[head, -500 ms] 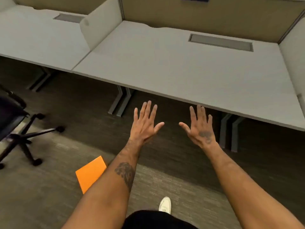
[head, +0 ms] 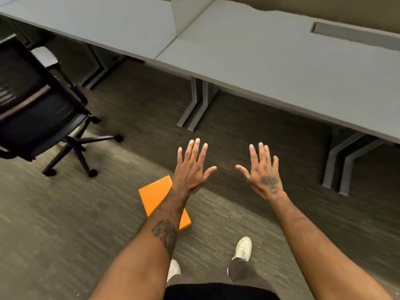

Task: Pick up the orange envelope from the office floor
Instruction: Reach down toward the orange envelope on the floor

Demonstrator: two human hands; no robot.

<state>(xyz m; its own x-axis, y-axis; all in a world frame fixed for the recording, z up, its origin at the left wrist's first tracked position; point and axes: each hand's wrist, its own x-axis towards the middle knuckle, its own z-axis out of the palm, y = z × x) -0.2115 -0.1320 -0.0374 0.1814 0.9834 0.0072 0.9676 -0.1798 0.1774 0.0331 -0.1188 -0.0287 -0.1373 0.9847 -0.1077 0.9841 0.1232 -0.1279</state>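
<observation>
Left hand and right hand outstretched side by side — fingers spread, backs up, empty.

Orange envelope lies flat on the carpet; partly hidden.

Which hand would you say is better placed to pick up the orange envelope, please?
Probably the left hand: its forearm already crosses over the orange envelope on the carpet, while the right hand is open farther off to the other side. Both hands are empty.
</observation>
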